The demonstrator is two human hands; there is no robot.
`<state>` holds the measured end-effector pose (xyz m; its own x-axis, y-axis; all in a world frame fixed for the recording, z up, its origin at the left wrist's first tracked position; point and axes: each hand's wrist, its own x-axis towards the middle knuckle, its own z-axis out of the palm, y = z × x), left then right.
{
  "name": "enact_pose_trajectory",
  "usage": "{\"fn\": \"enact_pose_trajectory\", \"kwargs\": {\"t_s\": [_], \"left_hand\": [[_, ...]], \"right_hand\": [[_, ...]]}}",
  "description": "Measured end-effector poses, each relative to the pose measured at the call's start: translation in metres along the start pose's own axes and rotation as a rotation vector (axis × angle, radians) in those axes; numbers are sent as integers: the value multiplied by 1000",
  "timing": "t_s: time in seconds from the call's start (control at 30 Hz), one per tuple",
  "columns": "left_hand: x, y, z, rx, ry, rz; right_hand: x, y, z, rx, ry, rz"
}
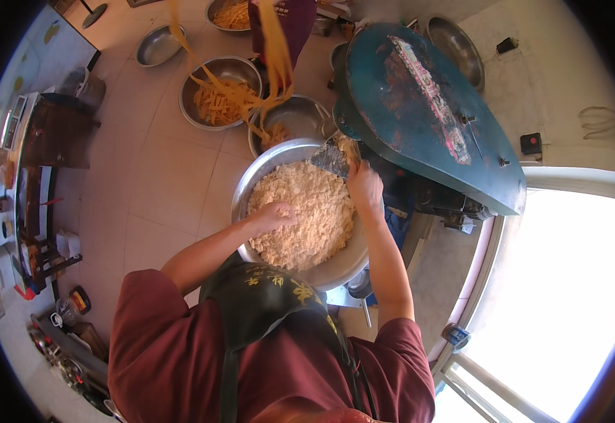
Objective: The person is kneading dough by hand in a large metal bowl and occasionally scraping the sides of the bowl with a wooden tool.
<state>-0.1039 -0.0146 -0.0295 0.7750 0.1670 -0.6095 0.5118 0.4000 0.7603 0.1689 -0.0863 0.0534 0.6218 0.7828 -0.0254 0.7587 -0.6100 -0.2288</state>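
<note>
Crumbs (311, 204), pale and loose, under bent fingers of left hand (273, 217), left of centre in steel basin (357, 257); cannot tell whether clamped on any. At far right rim of basin, right hand (366, 187) beside mottled grey sheet (331, 158); fingertips hidden, cannot tell whether closed on it. Close against near side of basin, dark apron (258, 299). Right of basin and beyond, teal machine (420, 106). Just beyond basin, bowl (306, 120) with some yellow strips (276, 135); beyond and left of basin, fuller bowl of strips (231, 67). Farther beyond basin, long strips hanging (276, 49) before person in maroon (300, 21).
</note>
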Motion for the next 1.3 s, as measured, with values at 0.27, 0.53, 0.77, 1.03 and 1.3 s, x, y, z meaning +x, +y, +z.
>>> {"fn": "enact_pose_trajectory", "kwargs": {"t_s": [0.27,0.53,0.77,1.03,1.3], "left_hand": [[4,16,19,-324,-124,-125],[9,6,28,-260,-34,-159],[0,-4,18,82,-43,-52],[19,44,35,637,91,338],[89,161,57,1293,284,587]], "right_hand": [[24,3,0,-20,36,17],[25,-8,9,-9,-155,39],[10,-26,8,71,-32,-71],[20,-5,9,28,98,-20],[-28,29,-31,200,126,9]]}}
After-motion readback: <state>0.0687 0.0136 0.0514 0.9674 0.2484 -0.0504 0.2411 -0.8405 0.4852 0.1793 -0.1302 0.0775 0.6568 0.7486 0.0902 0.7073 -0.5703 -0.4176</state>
